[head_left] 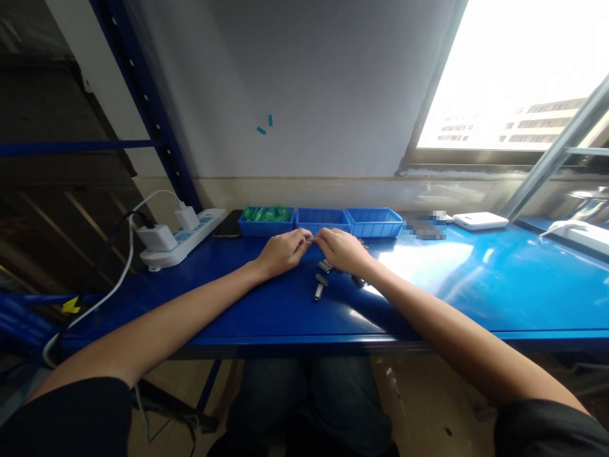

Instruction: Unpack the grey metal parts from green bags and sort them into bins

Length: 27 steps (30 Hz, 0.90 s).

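Glossy blue sheet metal forms the worktop (266, 317), which is set against a pale wall with a bright window (514, 82) at the right; daylight is thrown back from its smooth paint. Near its middle the left hand (280, 252) and the right hand (343, 251) are brought together fingertip to fingertip; a small metal piece (313, 239) is pinched between them just above the surface, in front of the middle bin (323, 220); each grip is thus closed on that piece, though its exact shape is too small to be told. Just below the right hand, loose parts (320, 287) lie scattered; they are short and cylindrical, dark with silvery ends, seemingly hard and apt to roll. The middle bin, shallow and of moulded blue plastic, is flanked along the wall by the left bin (266, 223), filled with translucent green pieces, and the right bin (374, 223), whose contents cannot be made out. A dark phone (228, 225) lies flat beside the left bin; a white power strip (183, 240) with two boxy chargers is laid further left; a flat white box (479, 220) rests well to the right. For so small a piece, the work is judged best done low over the worktop, with wrists rested and only light fingertip pressure applied, so that nothing slips onto the slick paint and rolls away.
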Each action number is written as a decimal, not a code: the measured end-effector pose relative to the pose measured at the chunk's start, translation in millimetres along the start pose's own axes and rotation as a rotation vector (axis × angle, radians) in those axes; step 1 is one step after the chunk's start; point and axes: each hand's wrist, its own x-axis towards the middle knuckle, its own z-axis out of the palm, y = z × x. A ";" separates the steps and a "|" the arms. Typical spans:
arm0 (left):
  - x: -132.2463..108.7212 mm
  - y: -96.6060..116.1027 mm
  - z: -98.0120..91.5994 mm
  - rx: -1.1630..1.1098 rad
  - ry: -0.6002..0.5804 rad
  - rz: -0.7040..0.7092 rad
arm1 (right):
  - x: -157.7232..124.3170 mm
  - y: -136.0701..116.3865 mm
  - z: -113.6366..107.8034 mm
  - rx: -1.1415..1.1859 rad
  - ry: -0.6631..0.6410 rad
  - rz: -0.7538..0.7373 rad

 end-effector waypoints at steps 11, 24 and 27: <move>1.7 2.9 -4.6 -0.010 -0.048 -0.010 | -0.9 1.3 0.2 0.046 0.025 -0.037; 0.5 1.6 -3.2 0.032 -0.029 0.034 | -0.6 1.9 0.9 0.082 0.015 -0.052; 1.1 2.9 -4.6 0.050 -0.047 0.029 | -1.2 1.6 0.6 0.074 0.022 -0.074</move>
